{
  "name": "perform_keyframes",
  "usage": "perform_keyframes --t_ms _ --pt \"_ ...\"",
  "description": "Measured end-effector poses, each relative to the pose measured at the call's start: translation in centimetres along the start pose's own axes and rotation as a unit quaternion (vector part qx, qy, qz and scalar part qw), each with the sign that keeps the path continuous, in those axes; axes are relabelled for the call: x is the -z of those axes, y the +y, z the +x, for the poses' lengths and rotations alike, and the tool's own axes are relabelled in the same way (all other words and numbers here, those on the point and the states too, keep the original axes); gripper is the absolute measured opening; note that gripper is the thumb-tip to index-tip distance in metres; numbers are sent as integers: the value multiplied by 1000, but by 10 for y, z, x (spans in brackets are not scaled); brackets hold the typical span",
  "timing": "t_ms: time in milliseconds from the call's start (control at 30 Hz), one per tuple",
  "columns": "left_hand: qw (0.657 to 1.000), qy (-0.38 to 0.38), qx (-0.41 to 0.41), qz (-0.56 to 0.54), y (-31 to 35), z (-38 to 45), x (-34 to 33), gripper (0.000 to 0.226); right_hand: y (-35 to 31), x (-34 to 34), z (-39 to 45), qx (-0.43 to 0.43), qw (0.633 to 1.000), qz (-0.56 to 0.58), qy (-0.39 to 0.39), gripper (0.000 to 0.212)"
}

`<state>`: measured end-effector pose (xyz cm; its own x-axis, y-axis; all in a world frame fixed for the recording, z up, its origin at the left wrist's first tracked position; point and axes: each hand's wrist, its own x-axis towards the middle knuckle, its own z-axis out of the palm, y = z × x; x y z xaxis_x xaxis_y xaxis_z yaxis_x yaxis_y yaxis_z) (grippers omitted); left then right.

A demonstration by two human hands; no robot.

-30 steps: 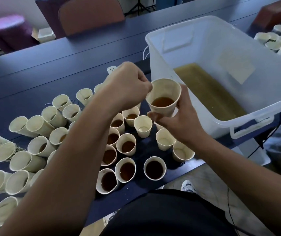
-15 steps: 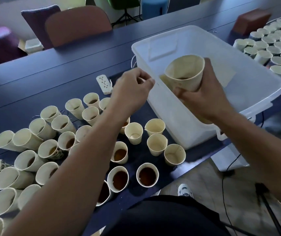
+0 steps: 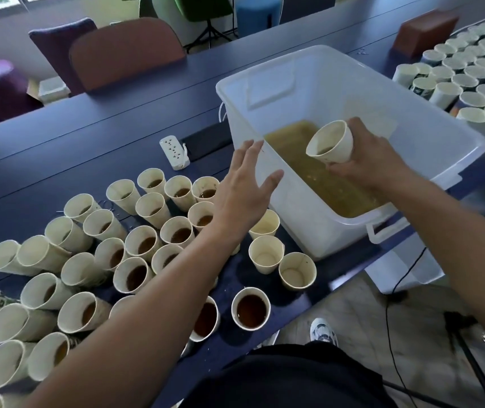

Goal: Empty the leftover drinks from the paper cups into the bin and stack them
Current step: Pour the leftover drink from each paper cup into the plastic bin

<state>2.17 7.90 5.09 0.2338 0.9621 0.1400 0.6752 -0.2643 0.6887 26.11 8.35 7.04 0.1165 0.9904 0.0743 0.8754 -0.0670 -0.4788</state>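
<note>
Now right hand (image 3: 366, 160) gripping tilted paper cup (image 3: 331, 142) inside bin (image 3: 447, 136) over brown liquid; left hand (image 3: 244, 184) flat, fingers spread, hovering above tabletop cups (image 3: 176, 231).

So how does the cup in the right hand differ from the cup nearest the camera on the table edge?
The held cup is tipped on its side over the bin, gripped by the right hand; the table cup stands upright, untouched. The held cup shows only a trace of liquid at its bottom; the table cup still holds plenty of dark drink. Both are plain cream paper cups of matching shape.
</note>
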Motion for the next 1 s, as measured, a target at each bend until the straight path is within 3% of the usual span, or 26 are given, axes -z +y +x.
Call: perform_keyframes --t_ms 267,500,1000 --pt "1000 -10 -16 15 3 1 -11 64 2 -6 3 -11 1000 -12 -11 60" --pt "997 -50 19 47 5 1 -13 67 1 -7 4 -19 998 -63 -7 57" --pt "994 -73 38 77 7 4 -8 69 5 -11 4 29 990 -139 25 50"
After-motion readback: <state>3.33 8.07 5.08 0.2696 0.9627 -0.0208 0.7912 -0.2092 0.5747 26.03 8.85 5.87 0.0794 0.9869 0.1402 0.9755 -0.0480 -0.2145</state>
